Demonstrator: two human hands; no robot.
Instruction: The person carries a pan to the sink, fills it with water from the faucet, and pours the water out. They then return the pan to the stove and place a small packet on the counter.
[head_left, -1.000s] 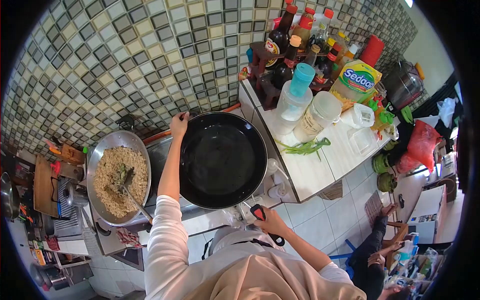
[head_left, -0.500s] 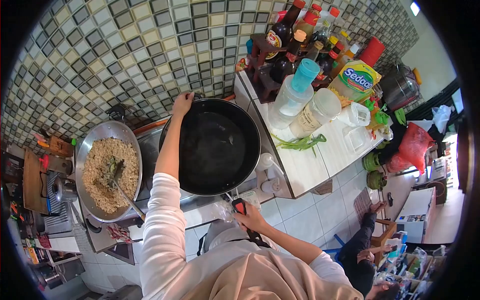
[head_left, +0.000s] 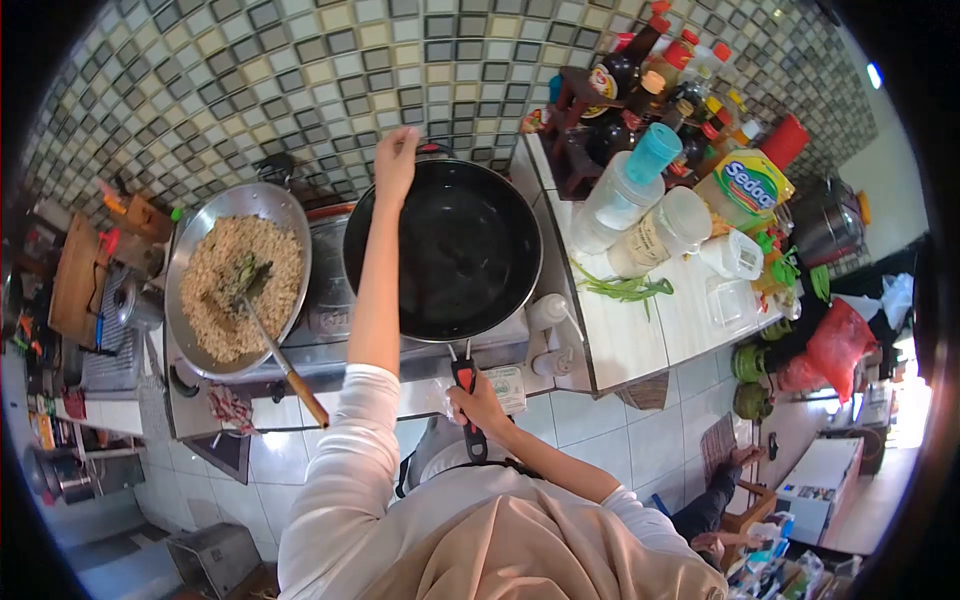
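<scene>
A large black pan (head_left: 465, 250) rests on the stove (head_left: 335, 270). My left hand (head_left: 397, 160) is raised beside the pan's far rim, next to its small far handle (head_left: 433, 150). Its fingers are loosely bent, with a gap between hand and handle, and nothing shows in them. My right hand (head_left: 477, 402) is wrapped round the pan's long black and red handle (head_left: 467, 375) at the near side. Left of the pan, a wide metal wok (head_left: 183, 270) holds a pale grainy food (head_left: 225, 300) and a wooden-handled ladle (head_left: 290, 370).
Bottles (head_left: 625, 70), clear jars (head_left: 670, 230) and green stalks (head_left: 625, 287) are on the white tiled counter (head_left: 625, 340) at the right. A seated person's leg (head_left: 710, 497) shows at the lower right. A wooden board (head_left: 75, 265) stands far left.
My left hand has come off the pan's far handle, which now shows. The camera view has shifted, and my right hand still holds the long handle.
</scene>
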